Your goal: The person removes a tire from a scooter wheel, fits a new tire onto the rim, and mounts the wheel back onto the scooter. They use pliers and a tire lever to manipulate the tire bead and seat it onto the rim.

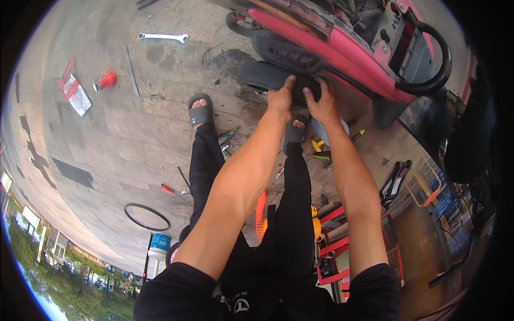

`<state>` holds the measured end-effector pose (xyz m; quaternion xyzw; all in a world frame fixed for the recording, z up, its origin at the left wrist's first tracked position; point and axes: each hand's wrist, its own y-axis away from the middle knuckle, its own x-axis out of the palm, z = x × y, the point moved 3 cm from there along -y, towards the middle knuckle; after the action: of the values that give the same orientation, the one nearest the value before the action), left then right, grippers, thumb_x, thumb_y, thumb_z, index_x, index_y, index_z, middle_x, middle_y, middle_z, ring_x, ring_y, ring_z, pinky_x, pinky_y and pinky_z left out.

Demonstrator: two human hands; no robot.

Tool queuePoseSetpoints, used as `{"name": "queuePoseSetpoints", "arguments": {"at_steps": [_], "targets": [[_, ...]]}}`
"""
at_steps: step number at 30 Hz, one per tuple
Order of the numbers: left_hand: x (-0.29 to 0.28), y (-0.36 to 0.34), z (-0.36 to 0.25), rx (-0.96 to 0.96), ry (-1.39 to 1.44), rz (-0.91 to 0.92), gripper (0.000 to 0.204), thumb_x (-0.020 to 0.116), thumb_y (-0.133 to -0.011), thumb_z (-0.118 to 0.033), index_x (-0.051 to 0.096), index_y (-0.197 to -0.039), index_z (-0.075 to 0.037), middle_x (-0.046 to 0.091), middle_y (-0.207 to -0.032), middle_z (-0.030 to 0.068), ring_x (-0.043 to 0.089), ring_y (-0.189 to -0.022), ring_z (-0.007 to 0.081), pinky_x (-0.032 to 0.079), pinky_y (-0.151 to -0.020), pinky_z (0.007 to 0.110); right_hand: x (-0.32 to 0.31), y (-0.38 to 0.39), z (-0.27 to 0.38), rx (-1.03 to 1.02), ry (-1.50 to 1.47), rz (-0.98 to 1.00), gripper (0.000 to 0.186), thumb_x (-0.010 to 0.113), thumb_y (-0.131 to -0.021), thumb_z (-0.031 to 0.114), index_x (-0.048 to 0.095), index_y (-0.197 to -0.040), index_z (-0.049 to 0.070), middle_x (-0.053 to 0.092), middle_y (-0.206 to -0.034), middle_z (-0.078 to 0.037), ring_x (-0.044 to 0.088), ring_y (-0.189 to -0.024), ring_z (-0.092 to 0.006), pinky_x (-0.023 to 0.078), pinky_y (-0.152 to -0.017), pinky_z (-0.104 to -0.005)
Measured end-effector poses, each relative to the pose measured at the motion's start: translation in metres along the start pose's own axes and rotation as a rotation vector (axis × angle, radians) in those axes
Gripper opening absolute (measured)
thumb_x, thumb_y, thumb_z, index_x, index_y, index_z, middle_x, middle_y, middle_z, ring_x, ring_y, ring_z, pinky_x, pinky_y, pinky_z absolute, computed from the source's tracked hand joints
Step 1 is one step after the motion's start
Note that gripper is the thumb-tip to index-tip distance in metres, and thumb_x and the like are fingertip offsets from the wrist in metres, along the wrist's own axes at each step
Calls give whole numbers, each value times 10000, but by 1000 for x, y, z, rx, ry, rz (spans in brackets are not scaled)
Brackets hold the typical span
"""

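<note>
A black tyre (262, 75) sits low beneath the pink-and-black bodywork (342, 53) of a small vehicle. My left hand (280, 100) is on the near side of the tyre, its thumb lying over the rubber and the other fingers curled out of sight. Just to its right, my right hand (323, 104) grips the same tyre, thumb and forefinger pressed on its dark surface. Most of the wheel is hidden behind my hands and the bodywork. My sandalled feet stand on the paved floor, one right below the tyre.
A wrench (163, 37), red-handled tool (106, 81), metal strip (132, 74) and foil packet (77, 96) lie to the left. Pliers (227, 134) and a screwdriver (169, 189) lie nearer my legs. A black ring (146, 216) lies beside a blue-and-white bucket (159, 243). Red metal framing (337, 246) stands at lower right.
</note>
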<state>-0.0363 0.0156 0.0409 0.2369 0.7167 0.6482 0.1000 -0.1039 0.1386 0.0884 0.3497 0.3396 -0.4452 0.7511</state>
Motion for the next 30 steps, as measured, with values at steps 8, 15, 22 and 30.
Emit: {"name": "queuePoseSetpoints", "arguments": {"at_steps": [8, 15, 22, 30], "targets": [[-30, 22, -50, -177, -831, 230, 705, 750, -857, -471, 568, -1299, 46, 598, -1291, 294, 653, -1092, 403, 531, -880, 495, -31, 247, 32, 636, -107, -242, 437, 636, -937, 252, 556, -1277, -11, 574, -1241, -228, 584, -1121, -381, 487, -940, -424], [1, 65, -90, 995, -1961, 457, 743, 828, -714, -332, 535, -1302, 16, 599, -1199, 238, 627, -1007, 457, 535, -885, 480, 95, 549, 135, 1419, -366, 10, 384, 640, -933, 256, 627, -1194, -24, 682, -1087, -223, 673, -995, -334, 512, -909, -395], [69, 58, -50, 1549, -2464, 665, 855, 853, -685, -370, 460, -1366, -36, 478, -1334, 184, 519, -1181, 381, 491, -941, 464, 191, 541, 259, 1567, -824, -76, 372, 641, -960, 260, 614, -1218, -6, 705, -1066, -183, 697, -985, -265, 531, -862, -355], [78, 37, -43, 1570, -2709, 550, 813, 847, -686, -448, 485, -1300, -56, 418, -1387, 214, 494, -1189, 451, 468, -983, 509, 246, 504, 323, 1603, -1067, -244, 356, 619, -964, 265, 625, -1212, 9, 689, -1107, -188, 698, -948, -297, 546, -840, -385]]}}
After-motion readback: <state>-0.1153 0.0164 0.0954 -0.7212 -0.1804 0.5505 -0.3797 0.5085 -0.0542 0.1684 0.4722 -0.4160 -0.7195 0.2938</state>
